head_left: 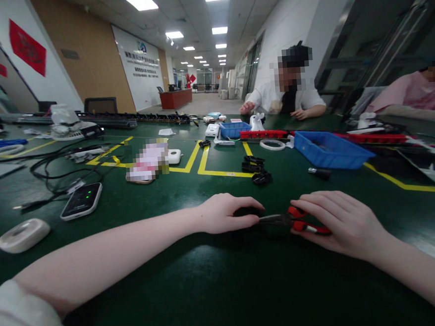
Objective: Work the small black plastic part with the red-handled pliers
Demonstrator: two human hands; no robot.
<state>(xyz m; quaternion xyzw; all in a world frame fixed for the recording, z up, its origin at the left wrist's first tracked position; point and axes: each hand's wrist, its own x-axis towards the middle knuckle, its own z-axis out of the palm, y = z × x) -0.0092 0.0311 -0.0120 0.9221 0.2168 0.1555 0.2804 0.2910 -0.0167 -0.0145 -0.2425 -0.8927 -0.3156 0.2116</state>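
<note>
Pliers (286, 220) rest in the curled right hand (343, 223), nose at a dark part (248, 212) (mostly hidden) that the left hand (226, 213), fingers bent, pins steady on the table (211, 282).

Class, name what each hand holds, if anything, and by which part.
The right hand grips red-handled pliers by their handles. The left hand covers a small dark object; its hold is hidden.

Red-handled pliers (292, 221) lie flat, dark nose pointing left at a small black part (248, 212).
</note>
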